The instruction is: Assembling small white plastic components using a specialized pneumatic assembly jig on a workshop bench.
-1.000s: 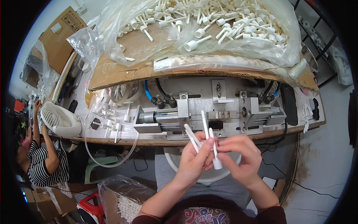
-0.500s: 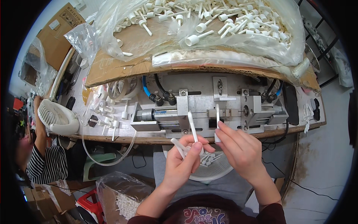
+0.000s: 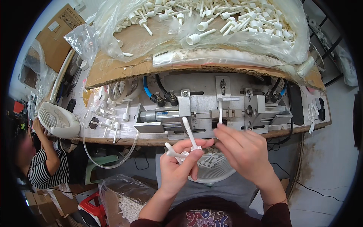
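Note:
My left hand [image 3: 176, 168] is closed around several white stemmed caps [image 3: 188, 132]. One stem points up from the thumb and fingertips, and others stick out to the left. My right hand [image 3: 244, 153] is at the front of the metal clamping machine [image 3: 185, 104], its fingertips together on another white stemmed cap [image 3: 220, 112]. That stem stands upright at the small metal blocks in the machine's middle; its cap end is hidden by my fingers. Below my hands, a white mesh basket [image 3: 215, 176] on my lap holds several similar caps.
A cardboard sheet [image 3: 113, 72] above the machine bears a plastic-lined heap of stemmed caps [image 3: 253, 19]. Loose caps [image 3: 117, 126] and a white fan [image 3: 59, 118] are on the left. Clear tubing [image 3: 90, 157] loops over the table edge. Another person [image 3: 47, 166] sits at far left.
My right hand has brought its stemmed cap slightly up against the machine's middle. My left hand has shifted a little left and down, its stems tilting further left.

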{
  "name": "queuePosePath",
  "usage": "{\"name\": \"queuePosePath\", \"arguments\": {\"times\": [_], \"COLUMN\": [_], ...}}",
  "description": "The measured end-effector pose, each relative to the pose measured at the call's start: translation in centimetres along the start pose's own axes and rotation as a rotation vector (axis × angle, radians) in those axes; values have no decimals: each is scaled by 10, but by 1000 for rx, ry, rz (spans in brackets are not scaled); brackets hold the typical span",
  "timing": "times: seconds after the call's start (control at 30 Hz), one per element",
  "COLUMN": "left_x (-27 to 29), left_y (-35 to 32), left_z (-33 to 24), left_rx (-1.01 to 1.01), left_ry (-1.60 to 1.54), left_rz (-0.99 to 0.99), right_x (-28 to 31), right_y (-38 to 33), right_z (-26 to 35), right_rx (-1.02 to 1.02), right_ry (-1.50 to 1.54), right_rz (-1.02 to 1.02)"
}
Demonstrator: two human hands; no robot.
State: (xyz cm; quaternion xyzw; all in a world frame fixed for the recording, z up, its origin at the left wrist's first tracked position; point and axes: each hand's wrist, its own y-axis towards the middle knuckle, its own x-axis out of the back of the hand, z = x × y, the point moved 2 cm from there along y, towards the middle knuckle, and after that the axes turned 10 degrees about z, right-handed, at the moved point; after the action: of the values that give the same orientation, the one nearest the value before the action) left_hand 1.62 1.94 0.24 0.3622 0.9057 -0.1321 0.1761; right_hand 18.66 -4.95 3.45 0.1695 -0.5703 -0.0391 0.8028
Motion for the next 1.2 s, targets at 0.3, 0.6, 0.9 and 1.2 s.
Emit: {"name": "queuePosePath", "arguments": {"times": [0.3, 0.6, 0.9, 1.2], "left_x": [-5, 9, 4, -3], "left_y": [-1, -3, 1, -6], "left_z": [1, -5, -6, -5], "left_rx": [178, 31, 51, -6], "left_ry": [297, 69, -184, 164], "left_rz": [130, 51, 108, 23], "right_x": [-3, -13, -11, 0], "right_y": [-11, -12, 2, -1], "right_z": [17, -3, 1, 9], "right_rx": [80, -66, -37, 62], "right_ry": [377, 20, -286, 262], "right_rz": [-19, -73, 97, -126]}}
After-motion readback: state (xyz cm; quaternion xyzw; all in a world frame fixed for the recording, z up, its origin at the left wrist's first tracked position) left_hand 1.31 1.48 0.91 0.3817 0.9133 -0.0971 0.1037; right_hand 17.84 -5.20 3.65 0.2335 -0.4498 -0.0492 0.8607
